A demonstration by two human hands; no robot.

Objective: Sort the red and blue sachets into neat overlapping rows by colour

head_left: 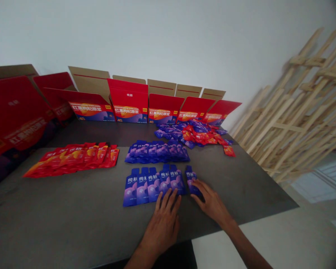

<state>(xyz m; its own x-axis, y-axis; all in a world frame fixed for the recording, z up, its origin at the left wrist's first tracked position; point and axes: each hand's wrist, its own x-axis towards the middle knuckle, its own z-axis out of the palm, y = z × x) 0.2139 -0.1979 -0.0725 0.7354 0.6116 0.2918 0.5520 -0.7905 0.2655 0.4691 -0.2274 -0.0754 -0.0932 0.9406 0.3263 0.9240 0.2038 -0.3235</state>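
Observation:
In the head view, several purple pouches (pixel 154 186) lie in an overlapping row on the dark table. My left hand (pixel 164 222) is stretched flat at the lower edge of that row, its fingertips touching the pouches on the right. One more purple pouch (pixel 189 177) lies just right of the row, a small gap apart. My right hand (pixel 210 200) has its fingers on that pouch's right side and the thumb by its lower end, gripping it. Behind the row is a stacked band of purple pouches (pixel 156 151). To the left is a fanned stack of red pouches (pixel 75 157).
A mixed heap of red and purple pouches (pixel 197 132) lies at the back right, one red pouch (pixel 229 150) beside it. Open red cartons (pixel 128 102) line the back, with a larger-looking one (pixel 16 116) at left. Wooden frames (pixel 291 123) lean beyond the table's right edge.

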